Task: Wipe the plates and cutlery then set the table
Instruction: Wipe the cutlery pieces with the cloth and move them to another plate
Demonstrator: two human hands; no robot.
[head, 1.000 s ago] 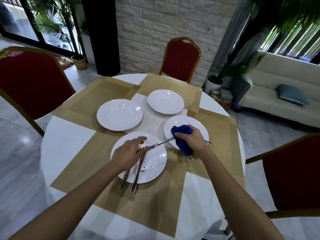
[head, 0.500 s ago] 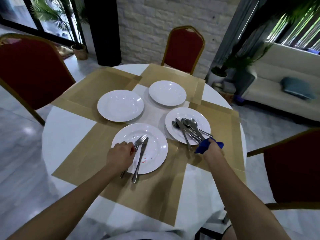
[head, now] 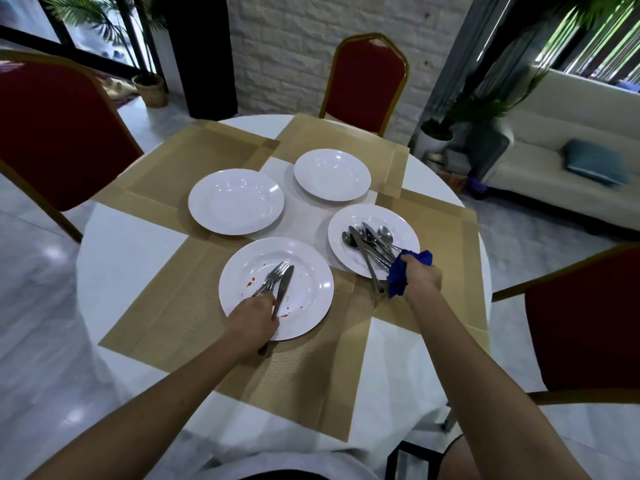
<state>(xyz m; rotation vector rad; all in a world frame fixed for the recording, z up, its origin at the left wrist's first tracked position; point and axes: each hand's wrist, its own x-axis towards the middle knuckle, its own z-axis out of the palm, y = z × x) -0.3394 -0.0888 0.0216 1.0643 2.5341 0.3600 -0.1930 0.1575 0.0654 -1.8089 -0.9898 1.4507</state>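
Cutlery (head: 372, 247) that looks clean lies piled on the right plate (head: 401, 220), by the right edge of the table (head: 138, 258), kept apart from dirty things. Your right hand (head: 420, 273) squeezes the blue cloth (head: 398, 275) at that plate's near rim, ready to rub. Your left hand (head: 254, 320) grips the fork (head: 275, 275) on the spotty plate (head: 311, 268) nearest you, likely to lift it for wiping. The knife (head: 285, 285) lies beside it.
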